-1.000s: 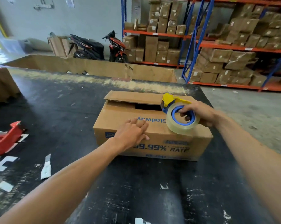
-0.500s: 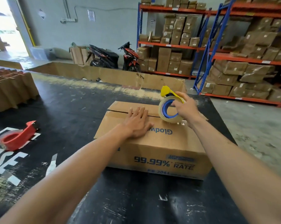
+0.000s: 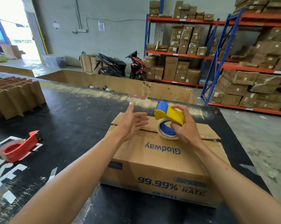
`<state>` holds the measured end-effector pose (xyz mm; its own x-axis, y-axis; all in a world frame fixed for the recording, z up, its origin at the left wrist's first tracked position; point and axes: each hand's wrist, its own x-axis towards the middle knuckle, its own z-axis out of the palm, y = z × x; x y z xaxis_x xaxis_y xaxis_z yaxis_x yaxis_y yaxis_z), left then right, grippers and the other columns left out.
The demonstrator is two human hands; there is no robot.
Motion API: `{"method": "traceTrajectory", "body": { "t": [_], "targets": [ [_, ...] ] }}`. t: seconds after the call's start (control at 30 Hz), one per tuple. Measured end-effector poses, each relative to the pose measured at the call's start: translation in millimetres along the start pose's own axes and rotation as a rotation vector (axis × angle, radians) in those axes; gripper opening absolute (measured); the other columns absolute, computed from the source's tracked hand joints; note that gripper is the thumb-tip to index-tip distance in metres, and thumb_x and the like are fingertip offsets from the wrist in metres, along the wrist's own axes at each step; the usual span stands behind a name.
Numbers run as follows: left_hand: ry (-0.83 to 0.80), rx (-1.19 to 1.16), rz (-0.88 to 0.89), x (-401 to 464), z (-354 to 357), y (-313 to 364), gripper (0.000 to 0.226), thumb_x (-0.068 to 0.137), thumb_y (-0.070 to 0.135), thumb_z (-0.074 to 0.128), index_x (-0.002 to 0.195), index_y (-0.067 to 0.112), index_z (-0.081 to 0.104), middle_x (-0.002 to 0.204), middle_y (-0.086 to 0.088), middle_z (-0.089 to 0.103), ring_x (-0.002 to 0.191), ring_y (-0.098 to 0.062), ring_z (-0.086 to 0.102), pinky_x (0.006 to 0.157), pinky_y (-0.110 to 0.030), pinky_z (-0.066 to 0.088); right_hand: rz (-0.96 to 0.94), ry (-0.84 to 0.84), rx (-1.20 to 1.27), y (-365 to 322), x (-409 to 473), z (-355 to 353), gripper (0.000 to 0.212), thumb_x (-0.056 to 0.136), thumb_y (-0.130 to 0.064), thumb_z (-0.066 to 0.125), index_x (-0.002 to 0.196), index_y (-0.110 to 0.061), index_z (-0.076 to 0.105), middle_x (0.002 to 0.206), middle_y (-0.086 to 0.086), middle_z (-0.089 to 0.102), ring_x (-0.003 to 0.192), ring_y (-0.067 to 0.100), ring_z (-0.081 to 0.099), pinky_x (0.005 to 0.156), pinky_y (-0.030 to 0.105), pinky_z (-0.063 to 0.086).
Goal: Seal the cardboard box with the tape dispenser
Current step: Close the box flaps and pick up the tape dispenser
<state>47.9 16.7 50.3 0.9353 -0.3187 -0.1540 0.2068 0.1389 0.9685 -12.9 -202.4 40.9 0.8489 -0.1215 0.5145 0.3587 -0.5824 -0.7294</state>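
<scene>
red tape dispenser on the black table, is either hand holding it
No: the red tape dispenser lies alone on the black table, while the right hand grips the yellow and blue tape dispenser and the left hand is open.

Black table (image 3: 68, 120), surface scuffed, white lettering at 9 o'clock. Cardboard box (image 3: 160, 165) rests at centre. Red tape dispenser (image 3: 18, 147) lies at 9 o'clock. Folded cardboard dividers (image 3: 15, 96) stand at 10 o'clock.

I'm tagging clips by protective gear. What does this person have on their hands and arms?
Nothing that shows. The left hand and right hand are bare, with no gloves, and no rings visible on the fingers. Both forearms are uncovered to the frame's edge: no sleeves, watch or wristband in view.
</scene>
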Motion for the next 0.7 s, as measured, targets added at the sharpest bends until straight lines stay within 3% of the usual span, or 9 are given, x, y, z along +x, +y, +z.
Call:
{"method": "traceTrajectory", "body": {
  "t": [0.13,0.27,0.43,0.53,0.7],
  "targets": [
    [-0.141,-0.297,-0.042,0.8,2.4,33.6,0.086,0.097,0.066,0.024,0.138,-0.005,0.047,0.133,-0.029,0.057,0.121,-0.041,0.058,0.108,-0.051,0.043,-0.151,0.090,-0.061,0.2,20.1,-2.6,0.066,0.078,0.000,0.069,0.132,-0.033,0.052,0.119,-0.007,0.056,0.095,0.013,0.055,0.073,0.026,0.045],
    [-0.217,-0.252,-0.014,-1.7,17.2,53.2,0.081,0.097,0.064,0.034,0.137,-0.005,0.048,0.128,-0.027,0.062,0.115,-0.038,0.064,0.100,-0.049,0.050,-0.241,0.022,-0.237,2.9,30.5,-4.5,0.064,0.076,-0.013,0.064,0.135,-0.034,0.051,0.111,0.003,0.055,0.086,0.014,0.052,0.068,0.030,0.045],
    [-0.125,-0.227,-0.027,-5.0,23.3,52.8,0.055,0.094,0.042,0.060,0.127,-0.002,0.056,0.114,-0.021,0.070,0.096,-0.029,0.073,0.074,-0.036,0.061,-0.299,0.022,-0.197,5.9,29.0,-11.5,0.069,0.075,0.000,0.067,0.136,-0.028,0.050,0.119,0.002,0.054,0.095,0.010,0.052,0.075,0.024,0.043],
    [-0.059,-0.258,-0.056,-5.5,27.9,52.9,0.036,0.089,0.027,0.071,0.113,0.002,0.061,0.105,-0.017,0.072,0.084,-0.024,0.075,0.068,-0.033,0.062,-0.286,0.022,-0.159,2.7,29.0,-12.0,0.072,0.075,0.003,0.069,0.136,-0.029,0.050,0.122,-0.005,0.052,0.101,0.002,0.052,0.076,0.023,0.044],
    [0.009,-0.273,-0.069,-9.7,32.6,55.0,0.002,0.093,0.002,0.061,0.093,0.000,0.063,0.079,-0.016,0.073,0.076,-0.025,0.071,0.060,-0.031,0.062,-0.278,0.017,-0.120,-1.4,29.6,-11.7,0.073,0.076,0.001,0.069,0.135,-0.037,0.048,0.122,-0.008,0.052,0.100,0.002,0.052,0.073,0.024,0.044]
  ]
}}
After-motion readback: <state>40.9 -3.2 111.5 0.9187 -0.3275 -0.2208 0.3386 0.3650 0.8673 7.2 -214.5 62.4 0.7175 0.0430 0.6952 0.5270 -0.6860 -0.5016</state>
